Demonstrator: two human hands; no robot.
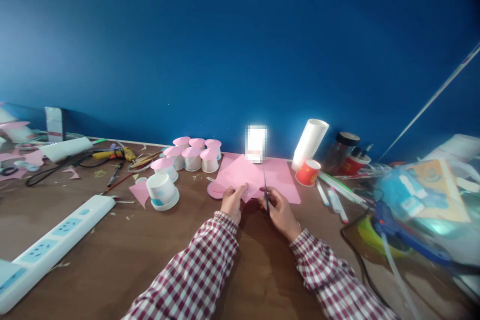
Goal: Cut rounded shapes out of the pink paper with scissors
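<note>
My left hand [233,202] pinches a piece of pink paper [243,172] by its near edge. My right hand [280,210] grips scissors [266,195], whose blades point away from me beside the right edge of that piece. Whether the blades touch the paper I cannot tell. Beneath lies a larger pink sheet [283,180], flat on the table. A rounded pink piece [214,190] shows at its left. Further left, several paper cups topped with pink discs [192,152] stand together, and a white cup [162,190] is in front of them.
A white power strip [63,240] lies at the left, near a yellow glue gun [116,153]. To the right stand stacked white cups [311,142], a red paper cup [308,172] and a dark jar [340,152]. Markers [337,205] and a bulky plastic bag [423,200] lie beyond my right hand.
</note>
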